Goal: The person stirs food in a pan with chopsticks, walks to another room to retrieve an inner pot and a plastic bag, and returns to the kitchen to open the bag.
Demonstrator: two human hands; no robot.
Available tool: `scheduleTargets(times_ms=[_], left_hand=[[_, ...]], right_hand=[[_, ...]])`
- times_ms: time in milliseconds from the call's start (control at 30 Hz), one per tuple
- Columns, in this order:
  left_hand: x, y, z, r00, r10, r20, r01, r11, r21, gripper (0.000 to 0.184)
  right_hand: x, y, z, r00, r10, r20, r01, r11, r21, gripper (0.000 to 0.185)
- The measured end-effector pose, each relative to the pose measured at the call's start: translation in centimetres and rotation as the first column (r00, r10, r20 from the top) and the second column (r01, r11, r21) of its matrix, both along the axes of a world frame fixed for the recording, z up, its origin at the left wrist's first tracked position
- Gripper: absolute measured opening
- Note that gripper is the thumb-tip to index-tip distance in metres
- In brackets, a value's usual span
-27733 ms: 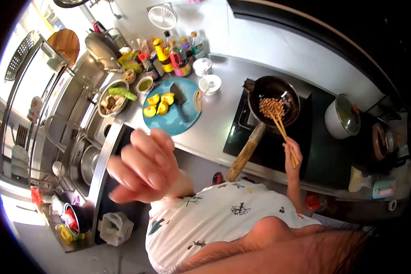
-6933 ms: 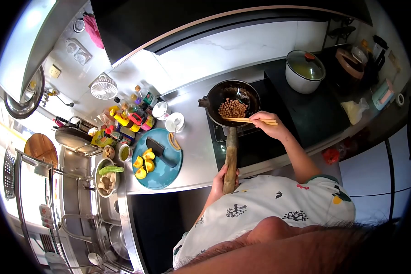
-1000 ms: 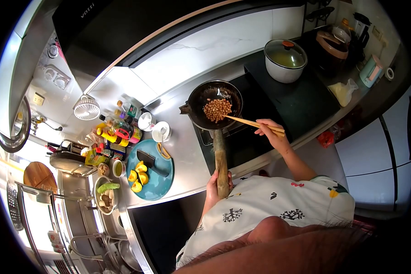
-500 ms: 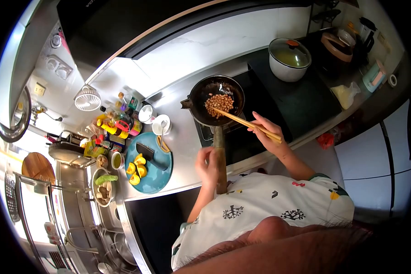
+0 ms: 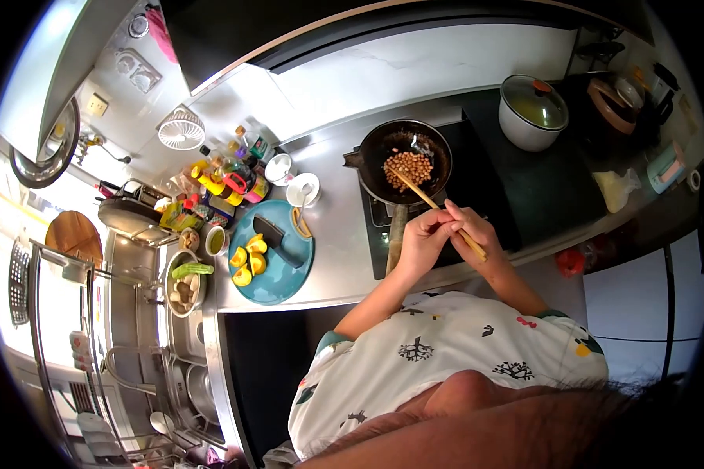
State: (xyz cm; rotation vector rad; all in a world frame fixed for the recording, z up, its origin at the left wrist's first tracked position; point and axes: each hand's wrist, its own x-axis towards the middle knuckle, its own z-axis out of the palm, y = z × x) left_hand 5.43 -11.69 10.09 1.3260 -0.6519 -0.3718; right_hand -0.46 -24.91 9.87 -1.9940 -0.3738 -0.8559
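On the black glass cooktop (image 5: 485, 187) sits a round, dark metal wok (image 5: 382, 148), likely heavy, best held by its long wooden handle (image 5: 396, 234). The left hand (image 5: 422, 237), fingers curled, meets the right hand (image 5: 475, 228); what it holds is unclear. The right grips slim, stiff, light wooden chopsticks (image 5: 422, 194), tips among small, brown, probably slippery nuts (image 5: 411, 167) inside.

On the steel surface (image 5: 332, 262), a round blue board (image 5: 288, 283) bears 4 yellow squash pieces (image 5: 243, 277) and a cleaver (image 5: 268, 230). 2 white bowls (image 5: 296, 195) stand just beyond it, near some bottles (image 5: 238, 182). A white fan (image 5: 181, 130) is by the wall. At the right stands a white pot (image 5: 522, 131) under a glass lid (image 5: 546, 111), a plastic bag (image 5: 616, 191) nearby.
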Motion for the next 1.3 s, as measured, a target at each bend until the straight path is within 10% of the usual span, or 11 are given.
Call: scheduleTargets(times_ms=[200, 333, 667, 833, 933, 1033, 1300], left_hand=[[-0.2, 0.9, -0.7, 0.996, 0.004, 0.084, 0.004, 0.995, -0.096, 0.004], [-0.9, 4.9, -2.2, 0.972, 0.129, -0.197, -0.146, 0.987, -0.072, 0.007], [-3.4, 19.5, -11.8, 0.731, 0.661, -0.169, -0.515, 0.697, 0.498, 0.012], [-7.4, 23.7, -16.9, 0.841, 0.484, 0.244, -0.374, 0.194, 0.907, 0.017], [-10.2, 25.7, -20.6, 0.81, 0.575, 0.114, -0.216, 0.112, 0.97, 0.019], [-15.6, 33.0, -37.7, 0.76, 0.575, 0.303, -0.405, 0.053, 0.913, 0.015], [-21.2, 33.5, -35.4, 0.643, 0.766, 0.004, -0.105, 0.083, 0.991, 0.016]], right_hand=[[0.5, 0.2, 0.1, 0.999, 0.011, 0.038, -0.009, 0.999, -0.042, 0.056], [0.9, -0.3, -1.0, 0.997, -0.057, -0.051, 0.057, 0.998, -0.003, 0.052], [1.3, -1.8, -2.1, 0.985, -0.006, -0.173, 0.043, 0.977, 0.211, 0.05], [1.9, -2.7, -1.7, 0.977, -0.121, -0.177, 0.15, 0.975, 0.163, 0.041], [2.4, -3.2, -1.7, 0.981, -0.148, -0.125, 0.166, 0.975, 0.149, 0.029], [2.7, -3.4, -1.9, 0.98, -0.165, -0.11, 0.18, 0.972, 0.149, 0.022], [2.2, -4.0, -1.8, 0.968, -0.211, -0.139, 0.225, 0.97, 0.097, 0.015]])
